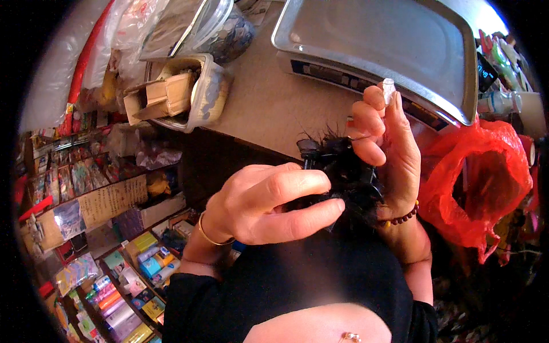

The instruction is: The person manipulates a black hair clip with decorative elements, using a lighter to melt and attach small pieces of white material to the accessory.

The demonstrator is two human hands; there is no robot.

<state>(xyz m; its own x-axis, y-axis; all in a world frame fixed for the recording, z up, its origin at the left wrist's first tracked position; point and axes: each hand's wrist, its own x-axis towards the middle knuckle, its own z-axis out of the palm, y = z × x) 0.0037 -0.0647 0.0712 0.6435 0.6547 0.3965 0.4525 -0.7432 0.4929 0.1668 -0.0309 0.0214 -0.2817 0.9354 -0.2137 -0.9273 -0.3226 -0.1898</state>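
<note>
A dark tufted bunch (343, 166), with shiny black parts and wispy hair-like ends, is between my two hands in front of my chest. My left hand (274, 203) is closed at its near left side, the curled fingers partly covering it. Between thumb and forefinger, my right hand (392, 134) pinches a small whitish piece (388, 88), raised before the scale's front edge. The lower fingers of that hand curl against the bunch. What exactly the bunch is made of cannot be made out.
A scale with a metal tray (372, 34) stands on the brown table (257, 108). At its left are a plastic tub (209, 94) holding cardboard pieces and a clear jar (229, 37). A red plastic bag (480, 177) lies at right. Shelves of packaged goods (114, 286) fill the lower left.
</note>
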